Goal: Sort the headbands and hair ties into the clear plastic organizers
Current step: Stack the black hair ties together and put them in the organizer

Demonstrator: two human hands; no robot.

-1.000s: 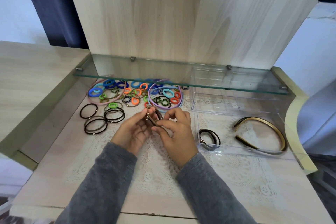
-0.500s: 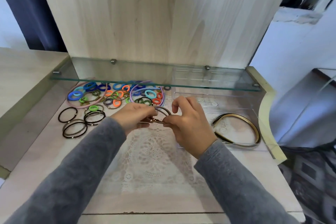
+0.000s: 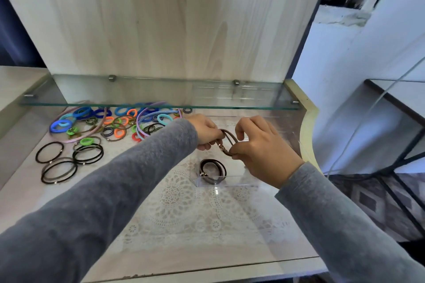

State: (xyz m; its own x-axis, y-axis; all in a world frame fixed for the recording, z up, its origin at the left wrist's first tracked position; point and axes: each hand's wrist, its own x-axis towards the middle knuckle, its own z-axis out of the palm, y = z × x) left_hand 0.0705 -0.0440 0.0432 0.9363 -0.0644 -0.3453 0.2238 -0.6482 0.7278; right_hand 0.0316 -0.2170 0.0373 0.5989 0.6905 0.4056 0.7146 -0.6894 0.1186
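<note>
Brown hair tie: it is hanging in the air between my two hands, folded into a narrow doubled loop with a small metal clasp at its lower end, just above the clear organizer.
Left hand: I am curling my fingers round the left end of the brown hair tie, palm turned down.
Right hand: I am pinching the right end of the brown hair tie, close to the clasp, between thumb and forefinger; my other fingers are bending loosely above it.
Clear organizer: it is sitting on the lace mat right under my hands; my right hand is hiding its right part.
Dark hair ties: a few are lying coiled together in the near left corner of the clear organizer, touching its front wall.
Coloured hair ties: a loose pile in blue, orange, green and teal is lying at the back left, partly under the glass shelf.
Pink headband and lilac headband: both are lying among the coloured hair ties.
Black hair ties: several thin rings are lying overlapped on the table, left of my left sleeve.
Glass shelf: it is running across the wooden back panel, above the pile.
Lace mat: it is covering the middle of the table.
Sleeves: grey ones are covering both my arms to the wrist.
</note>
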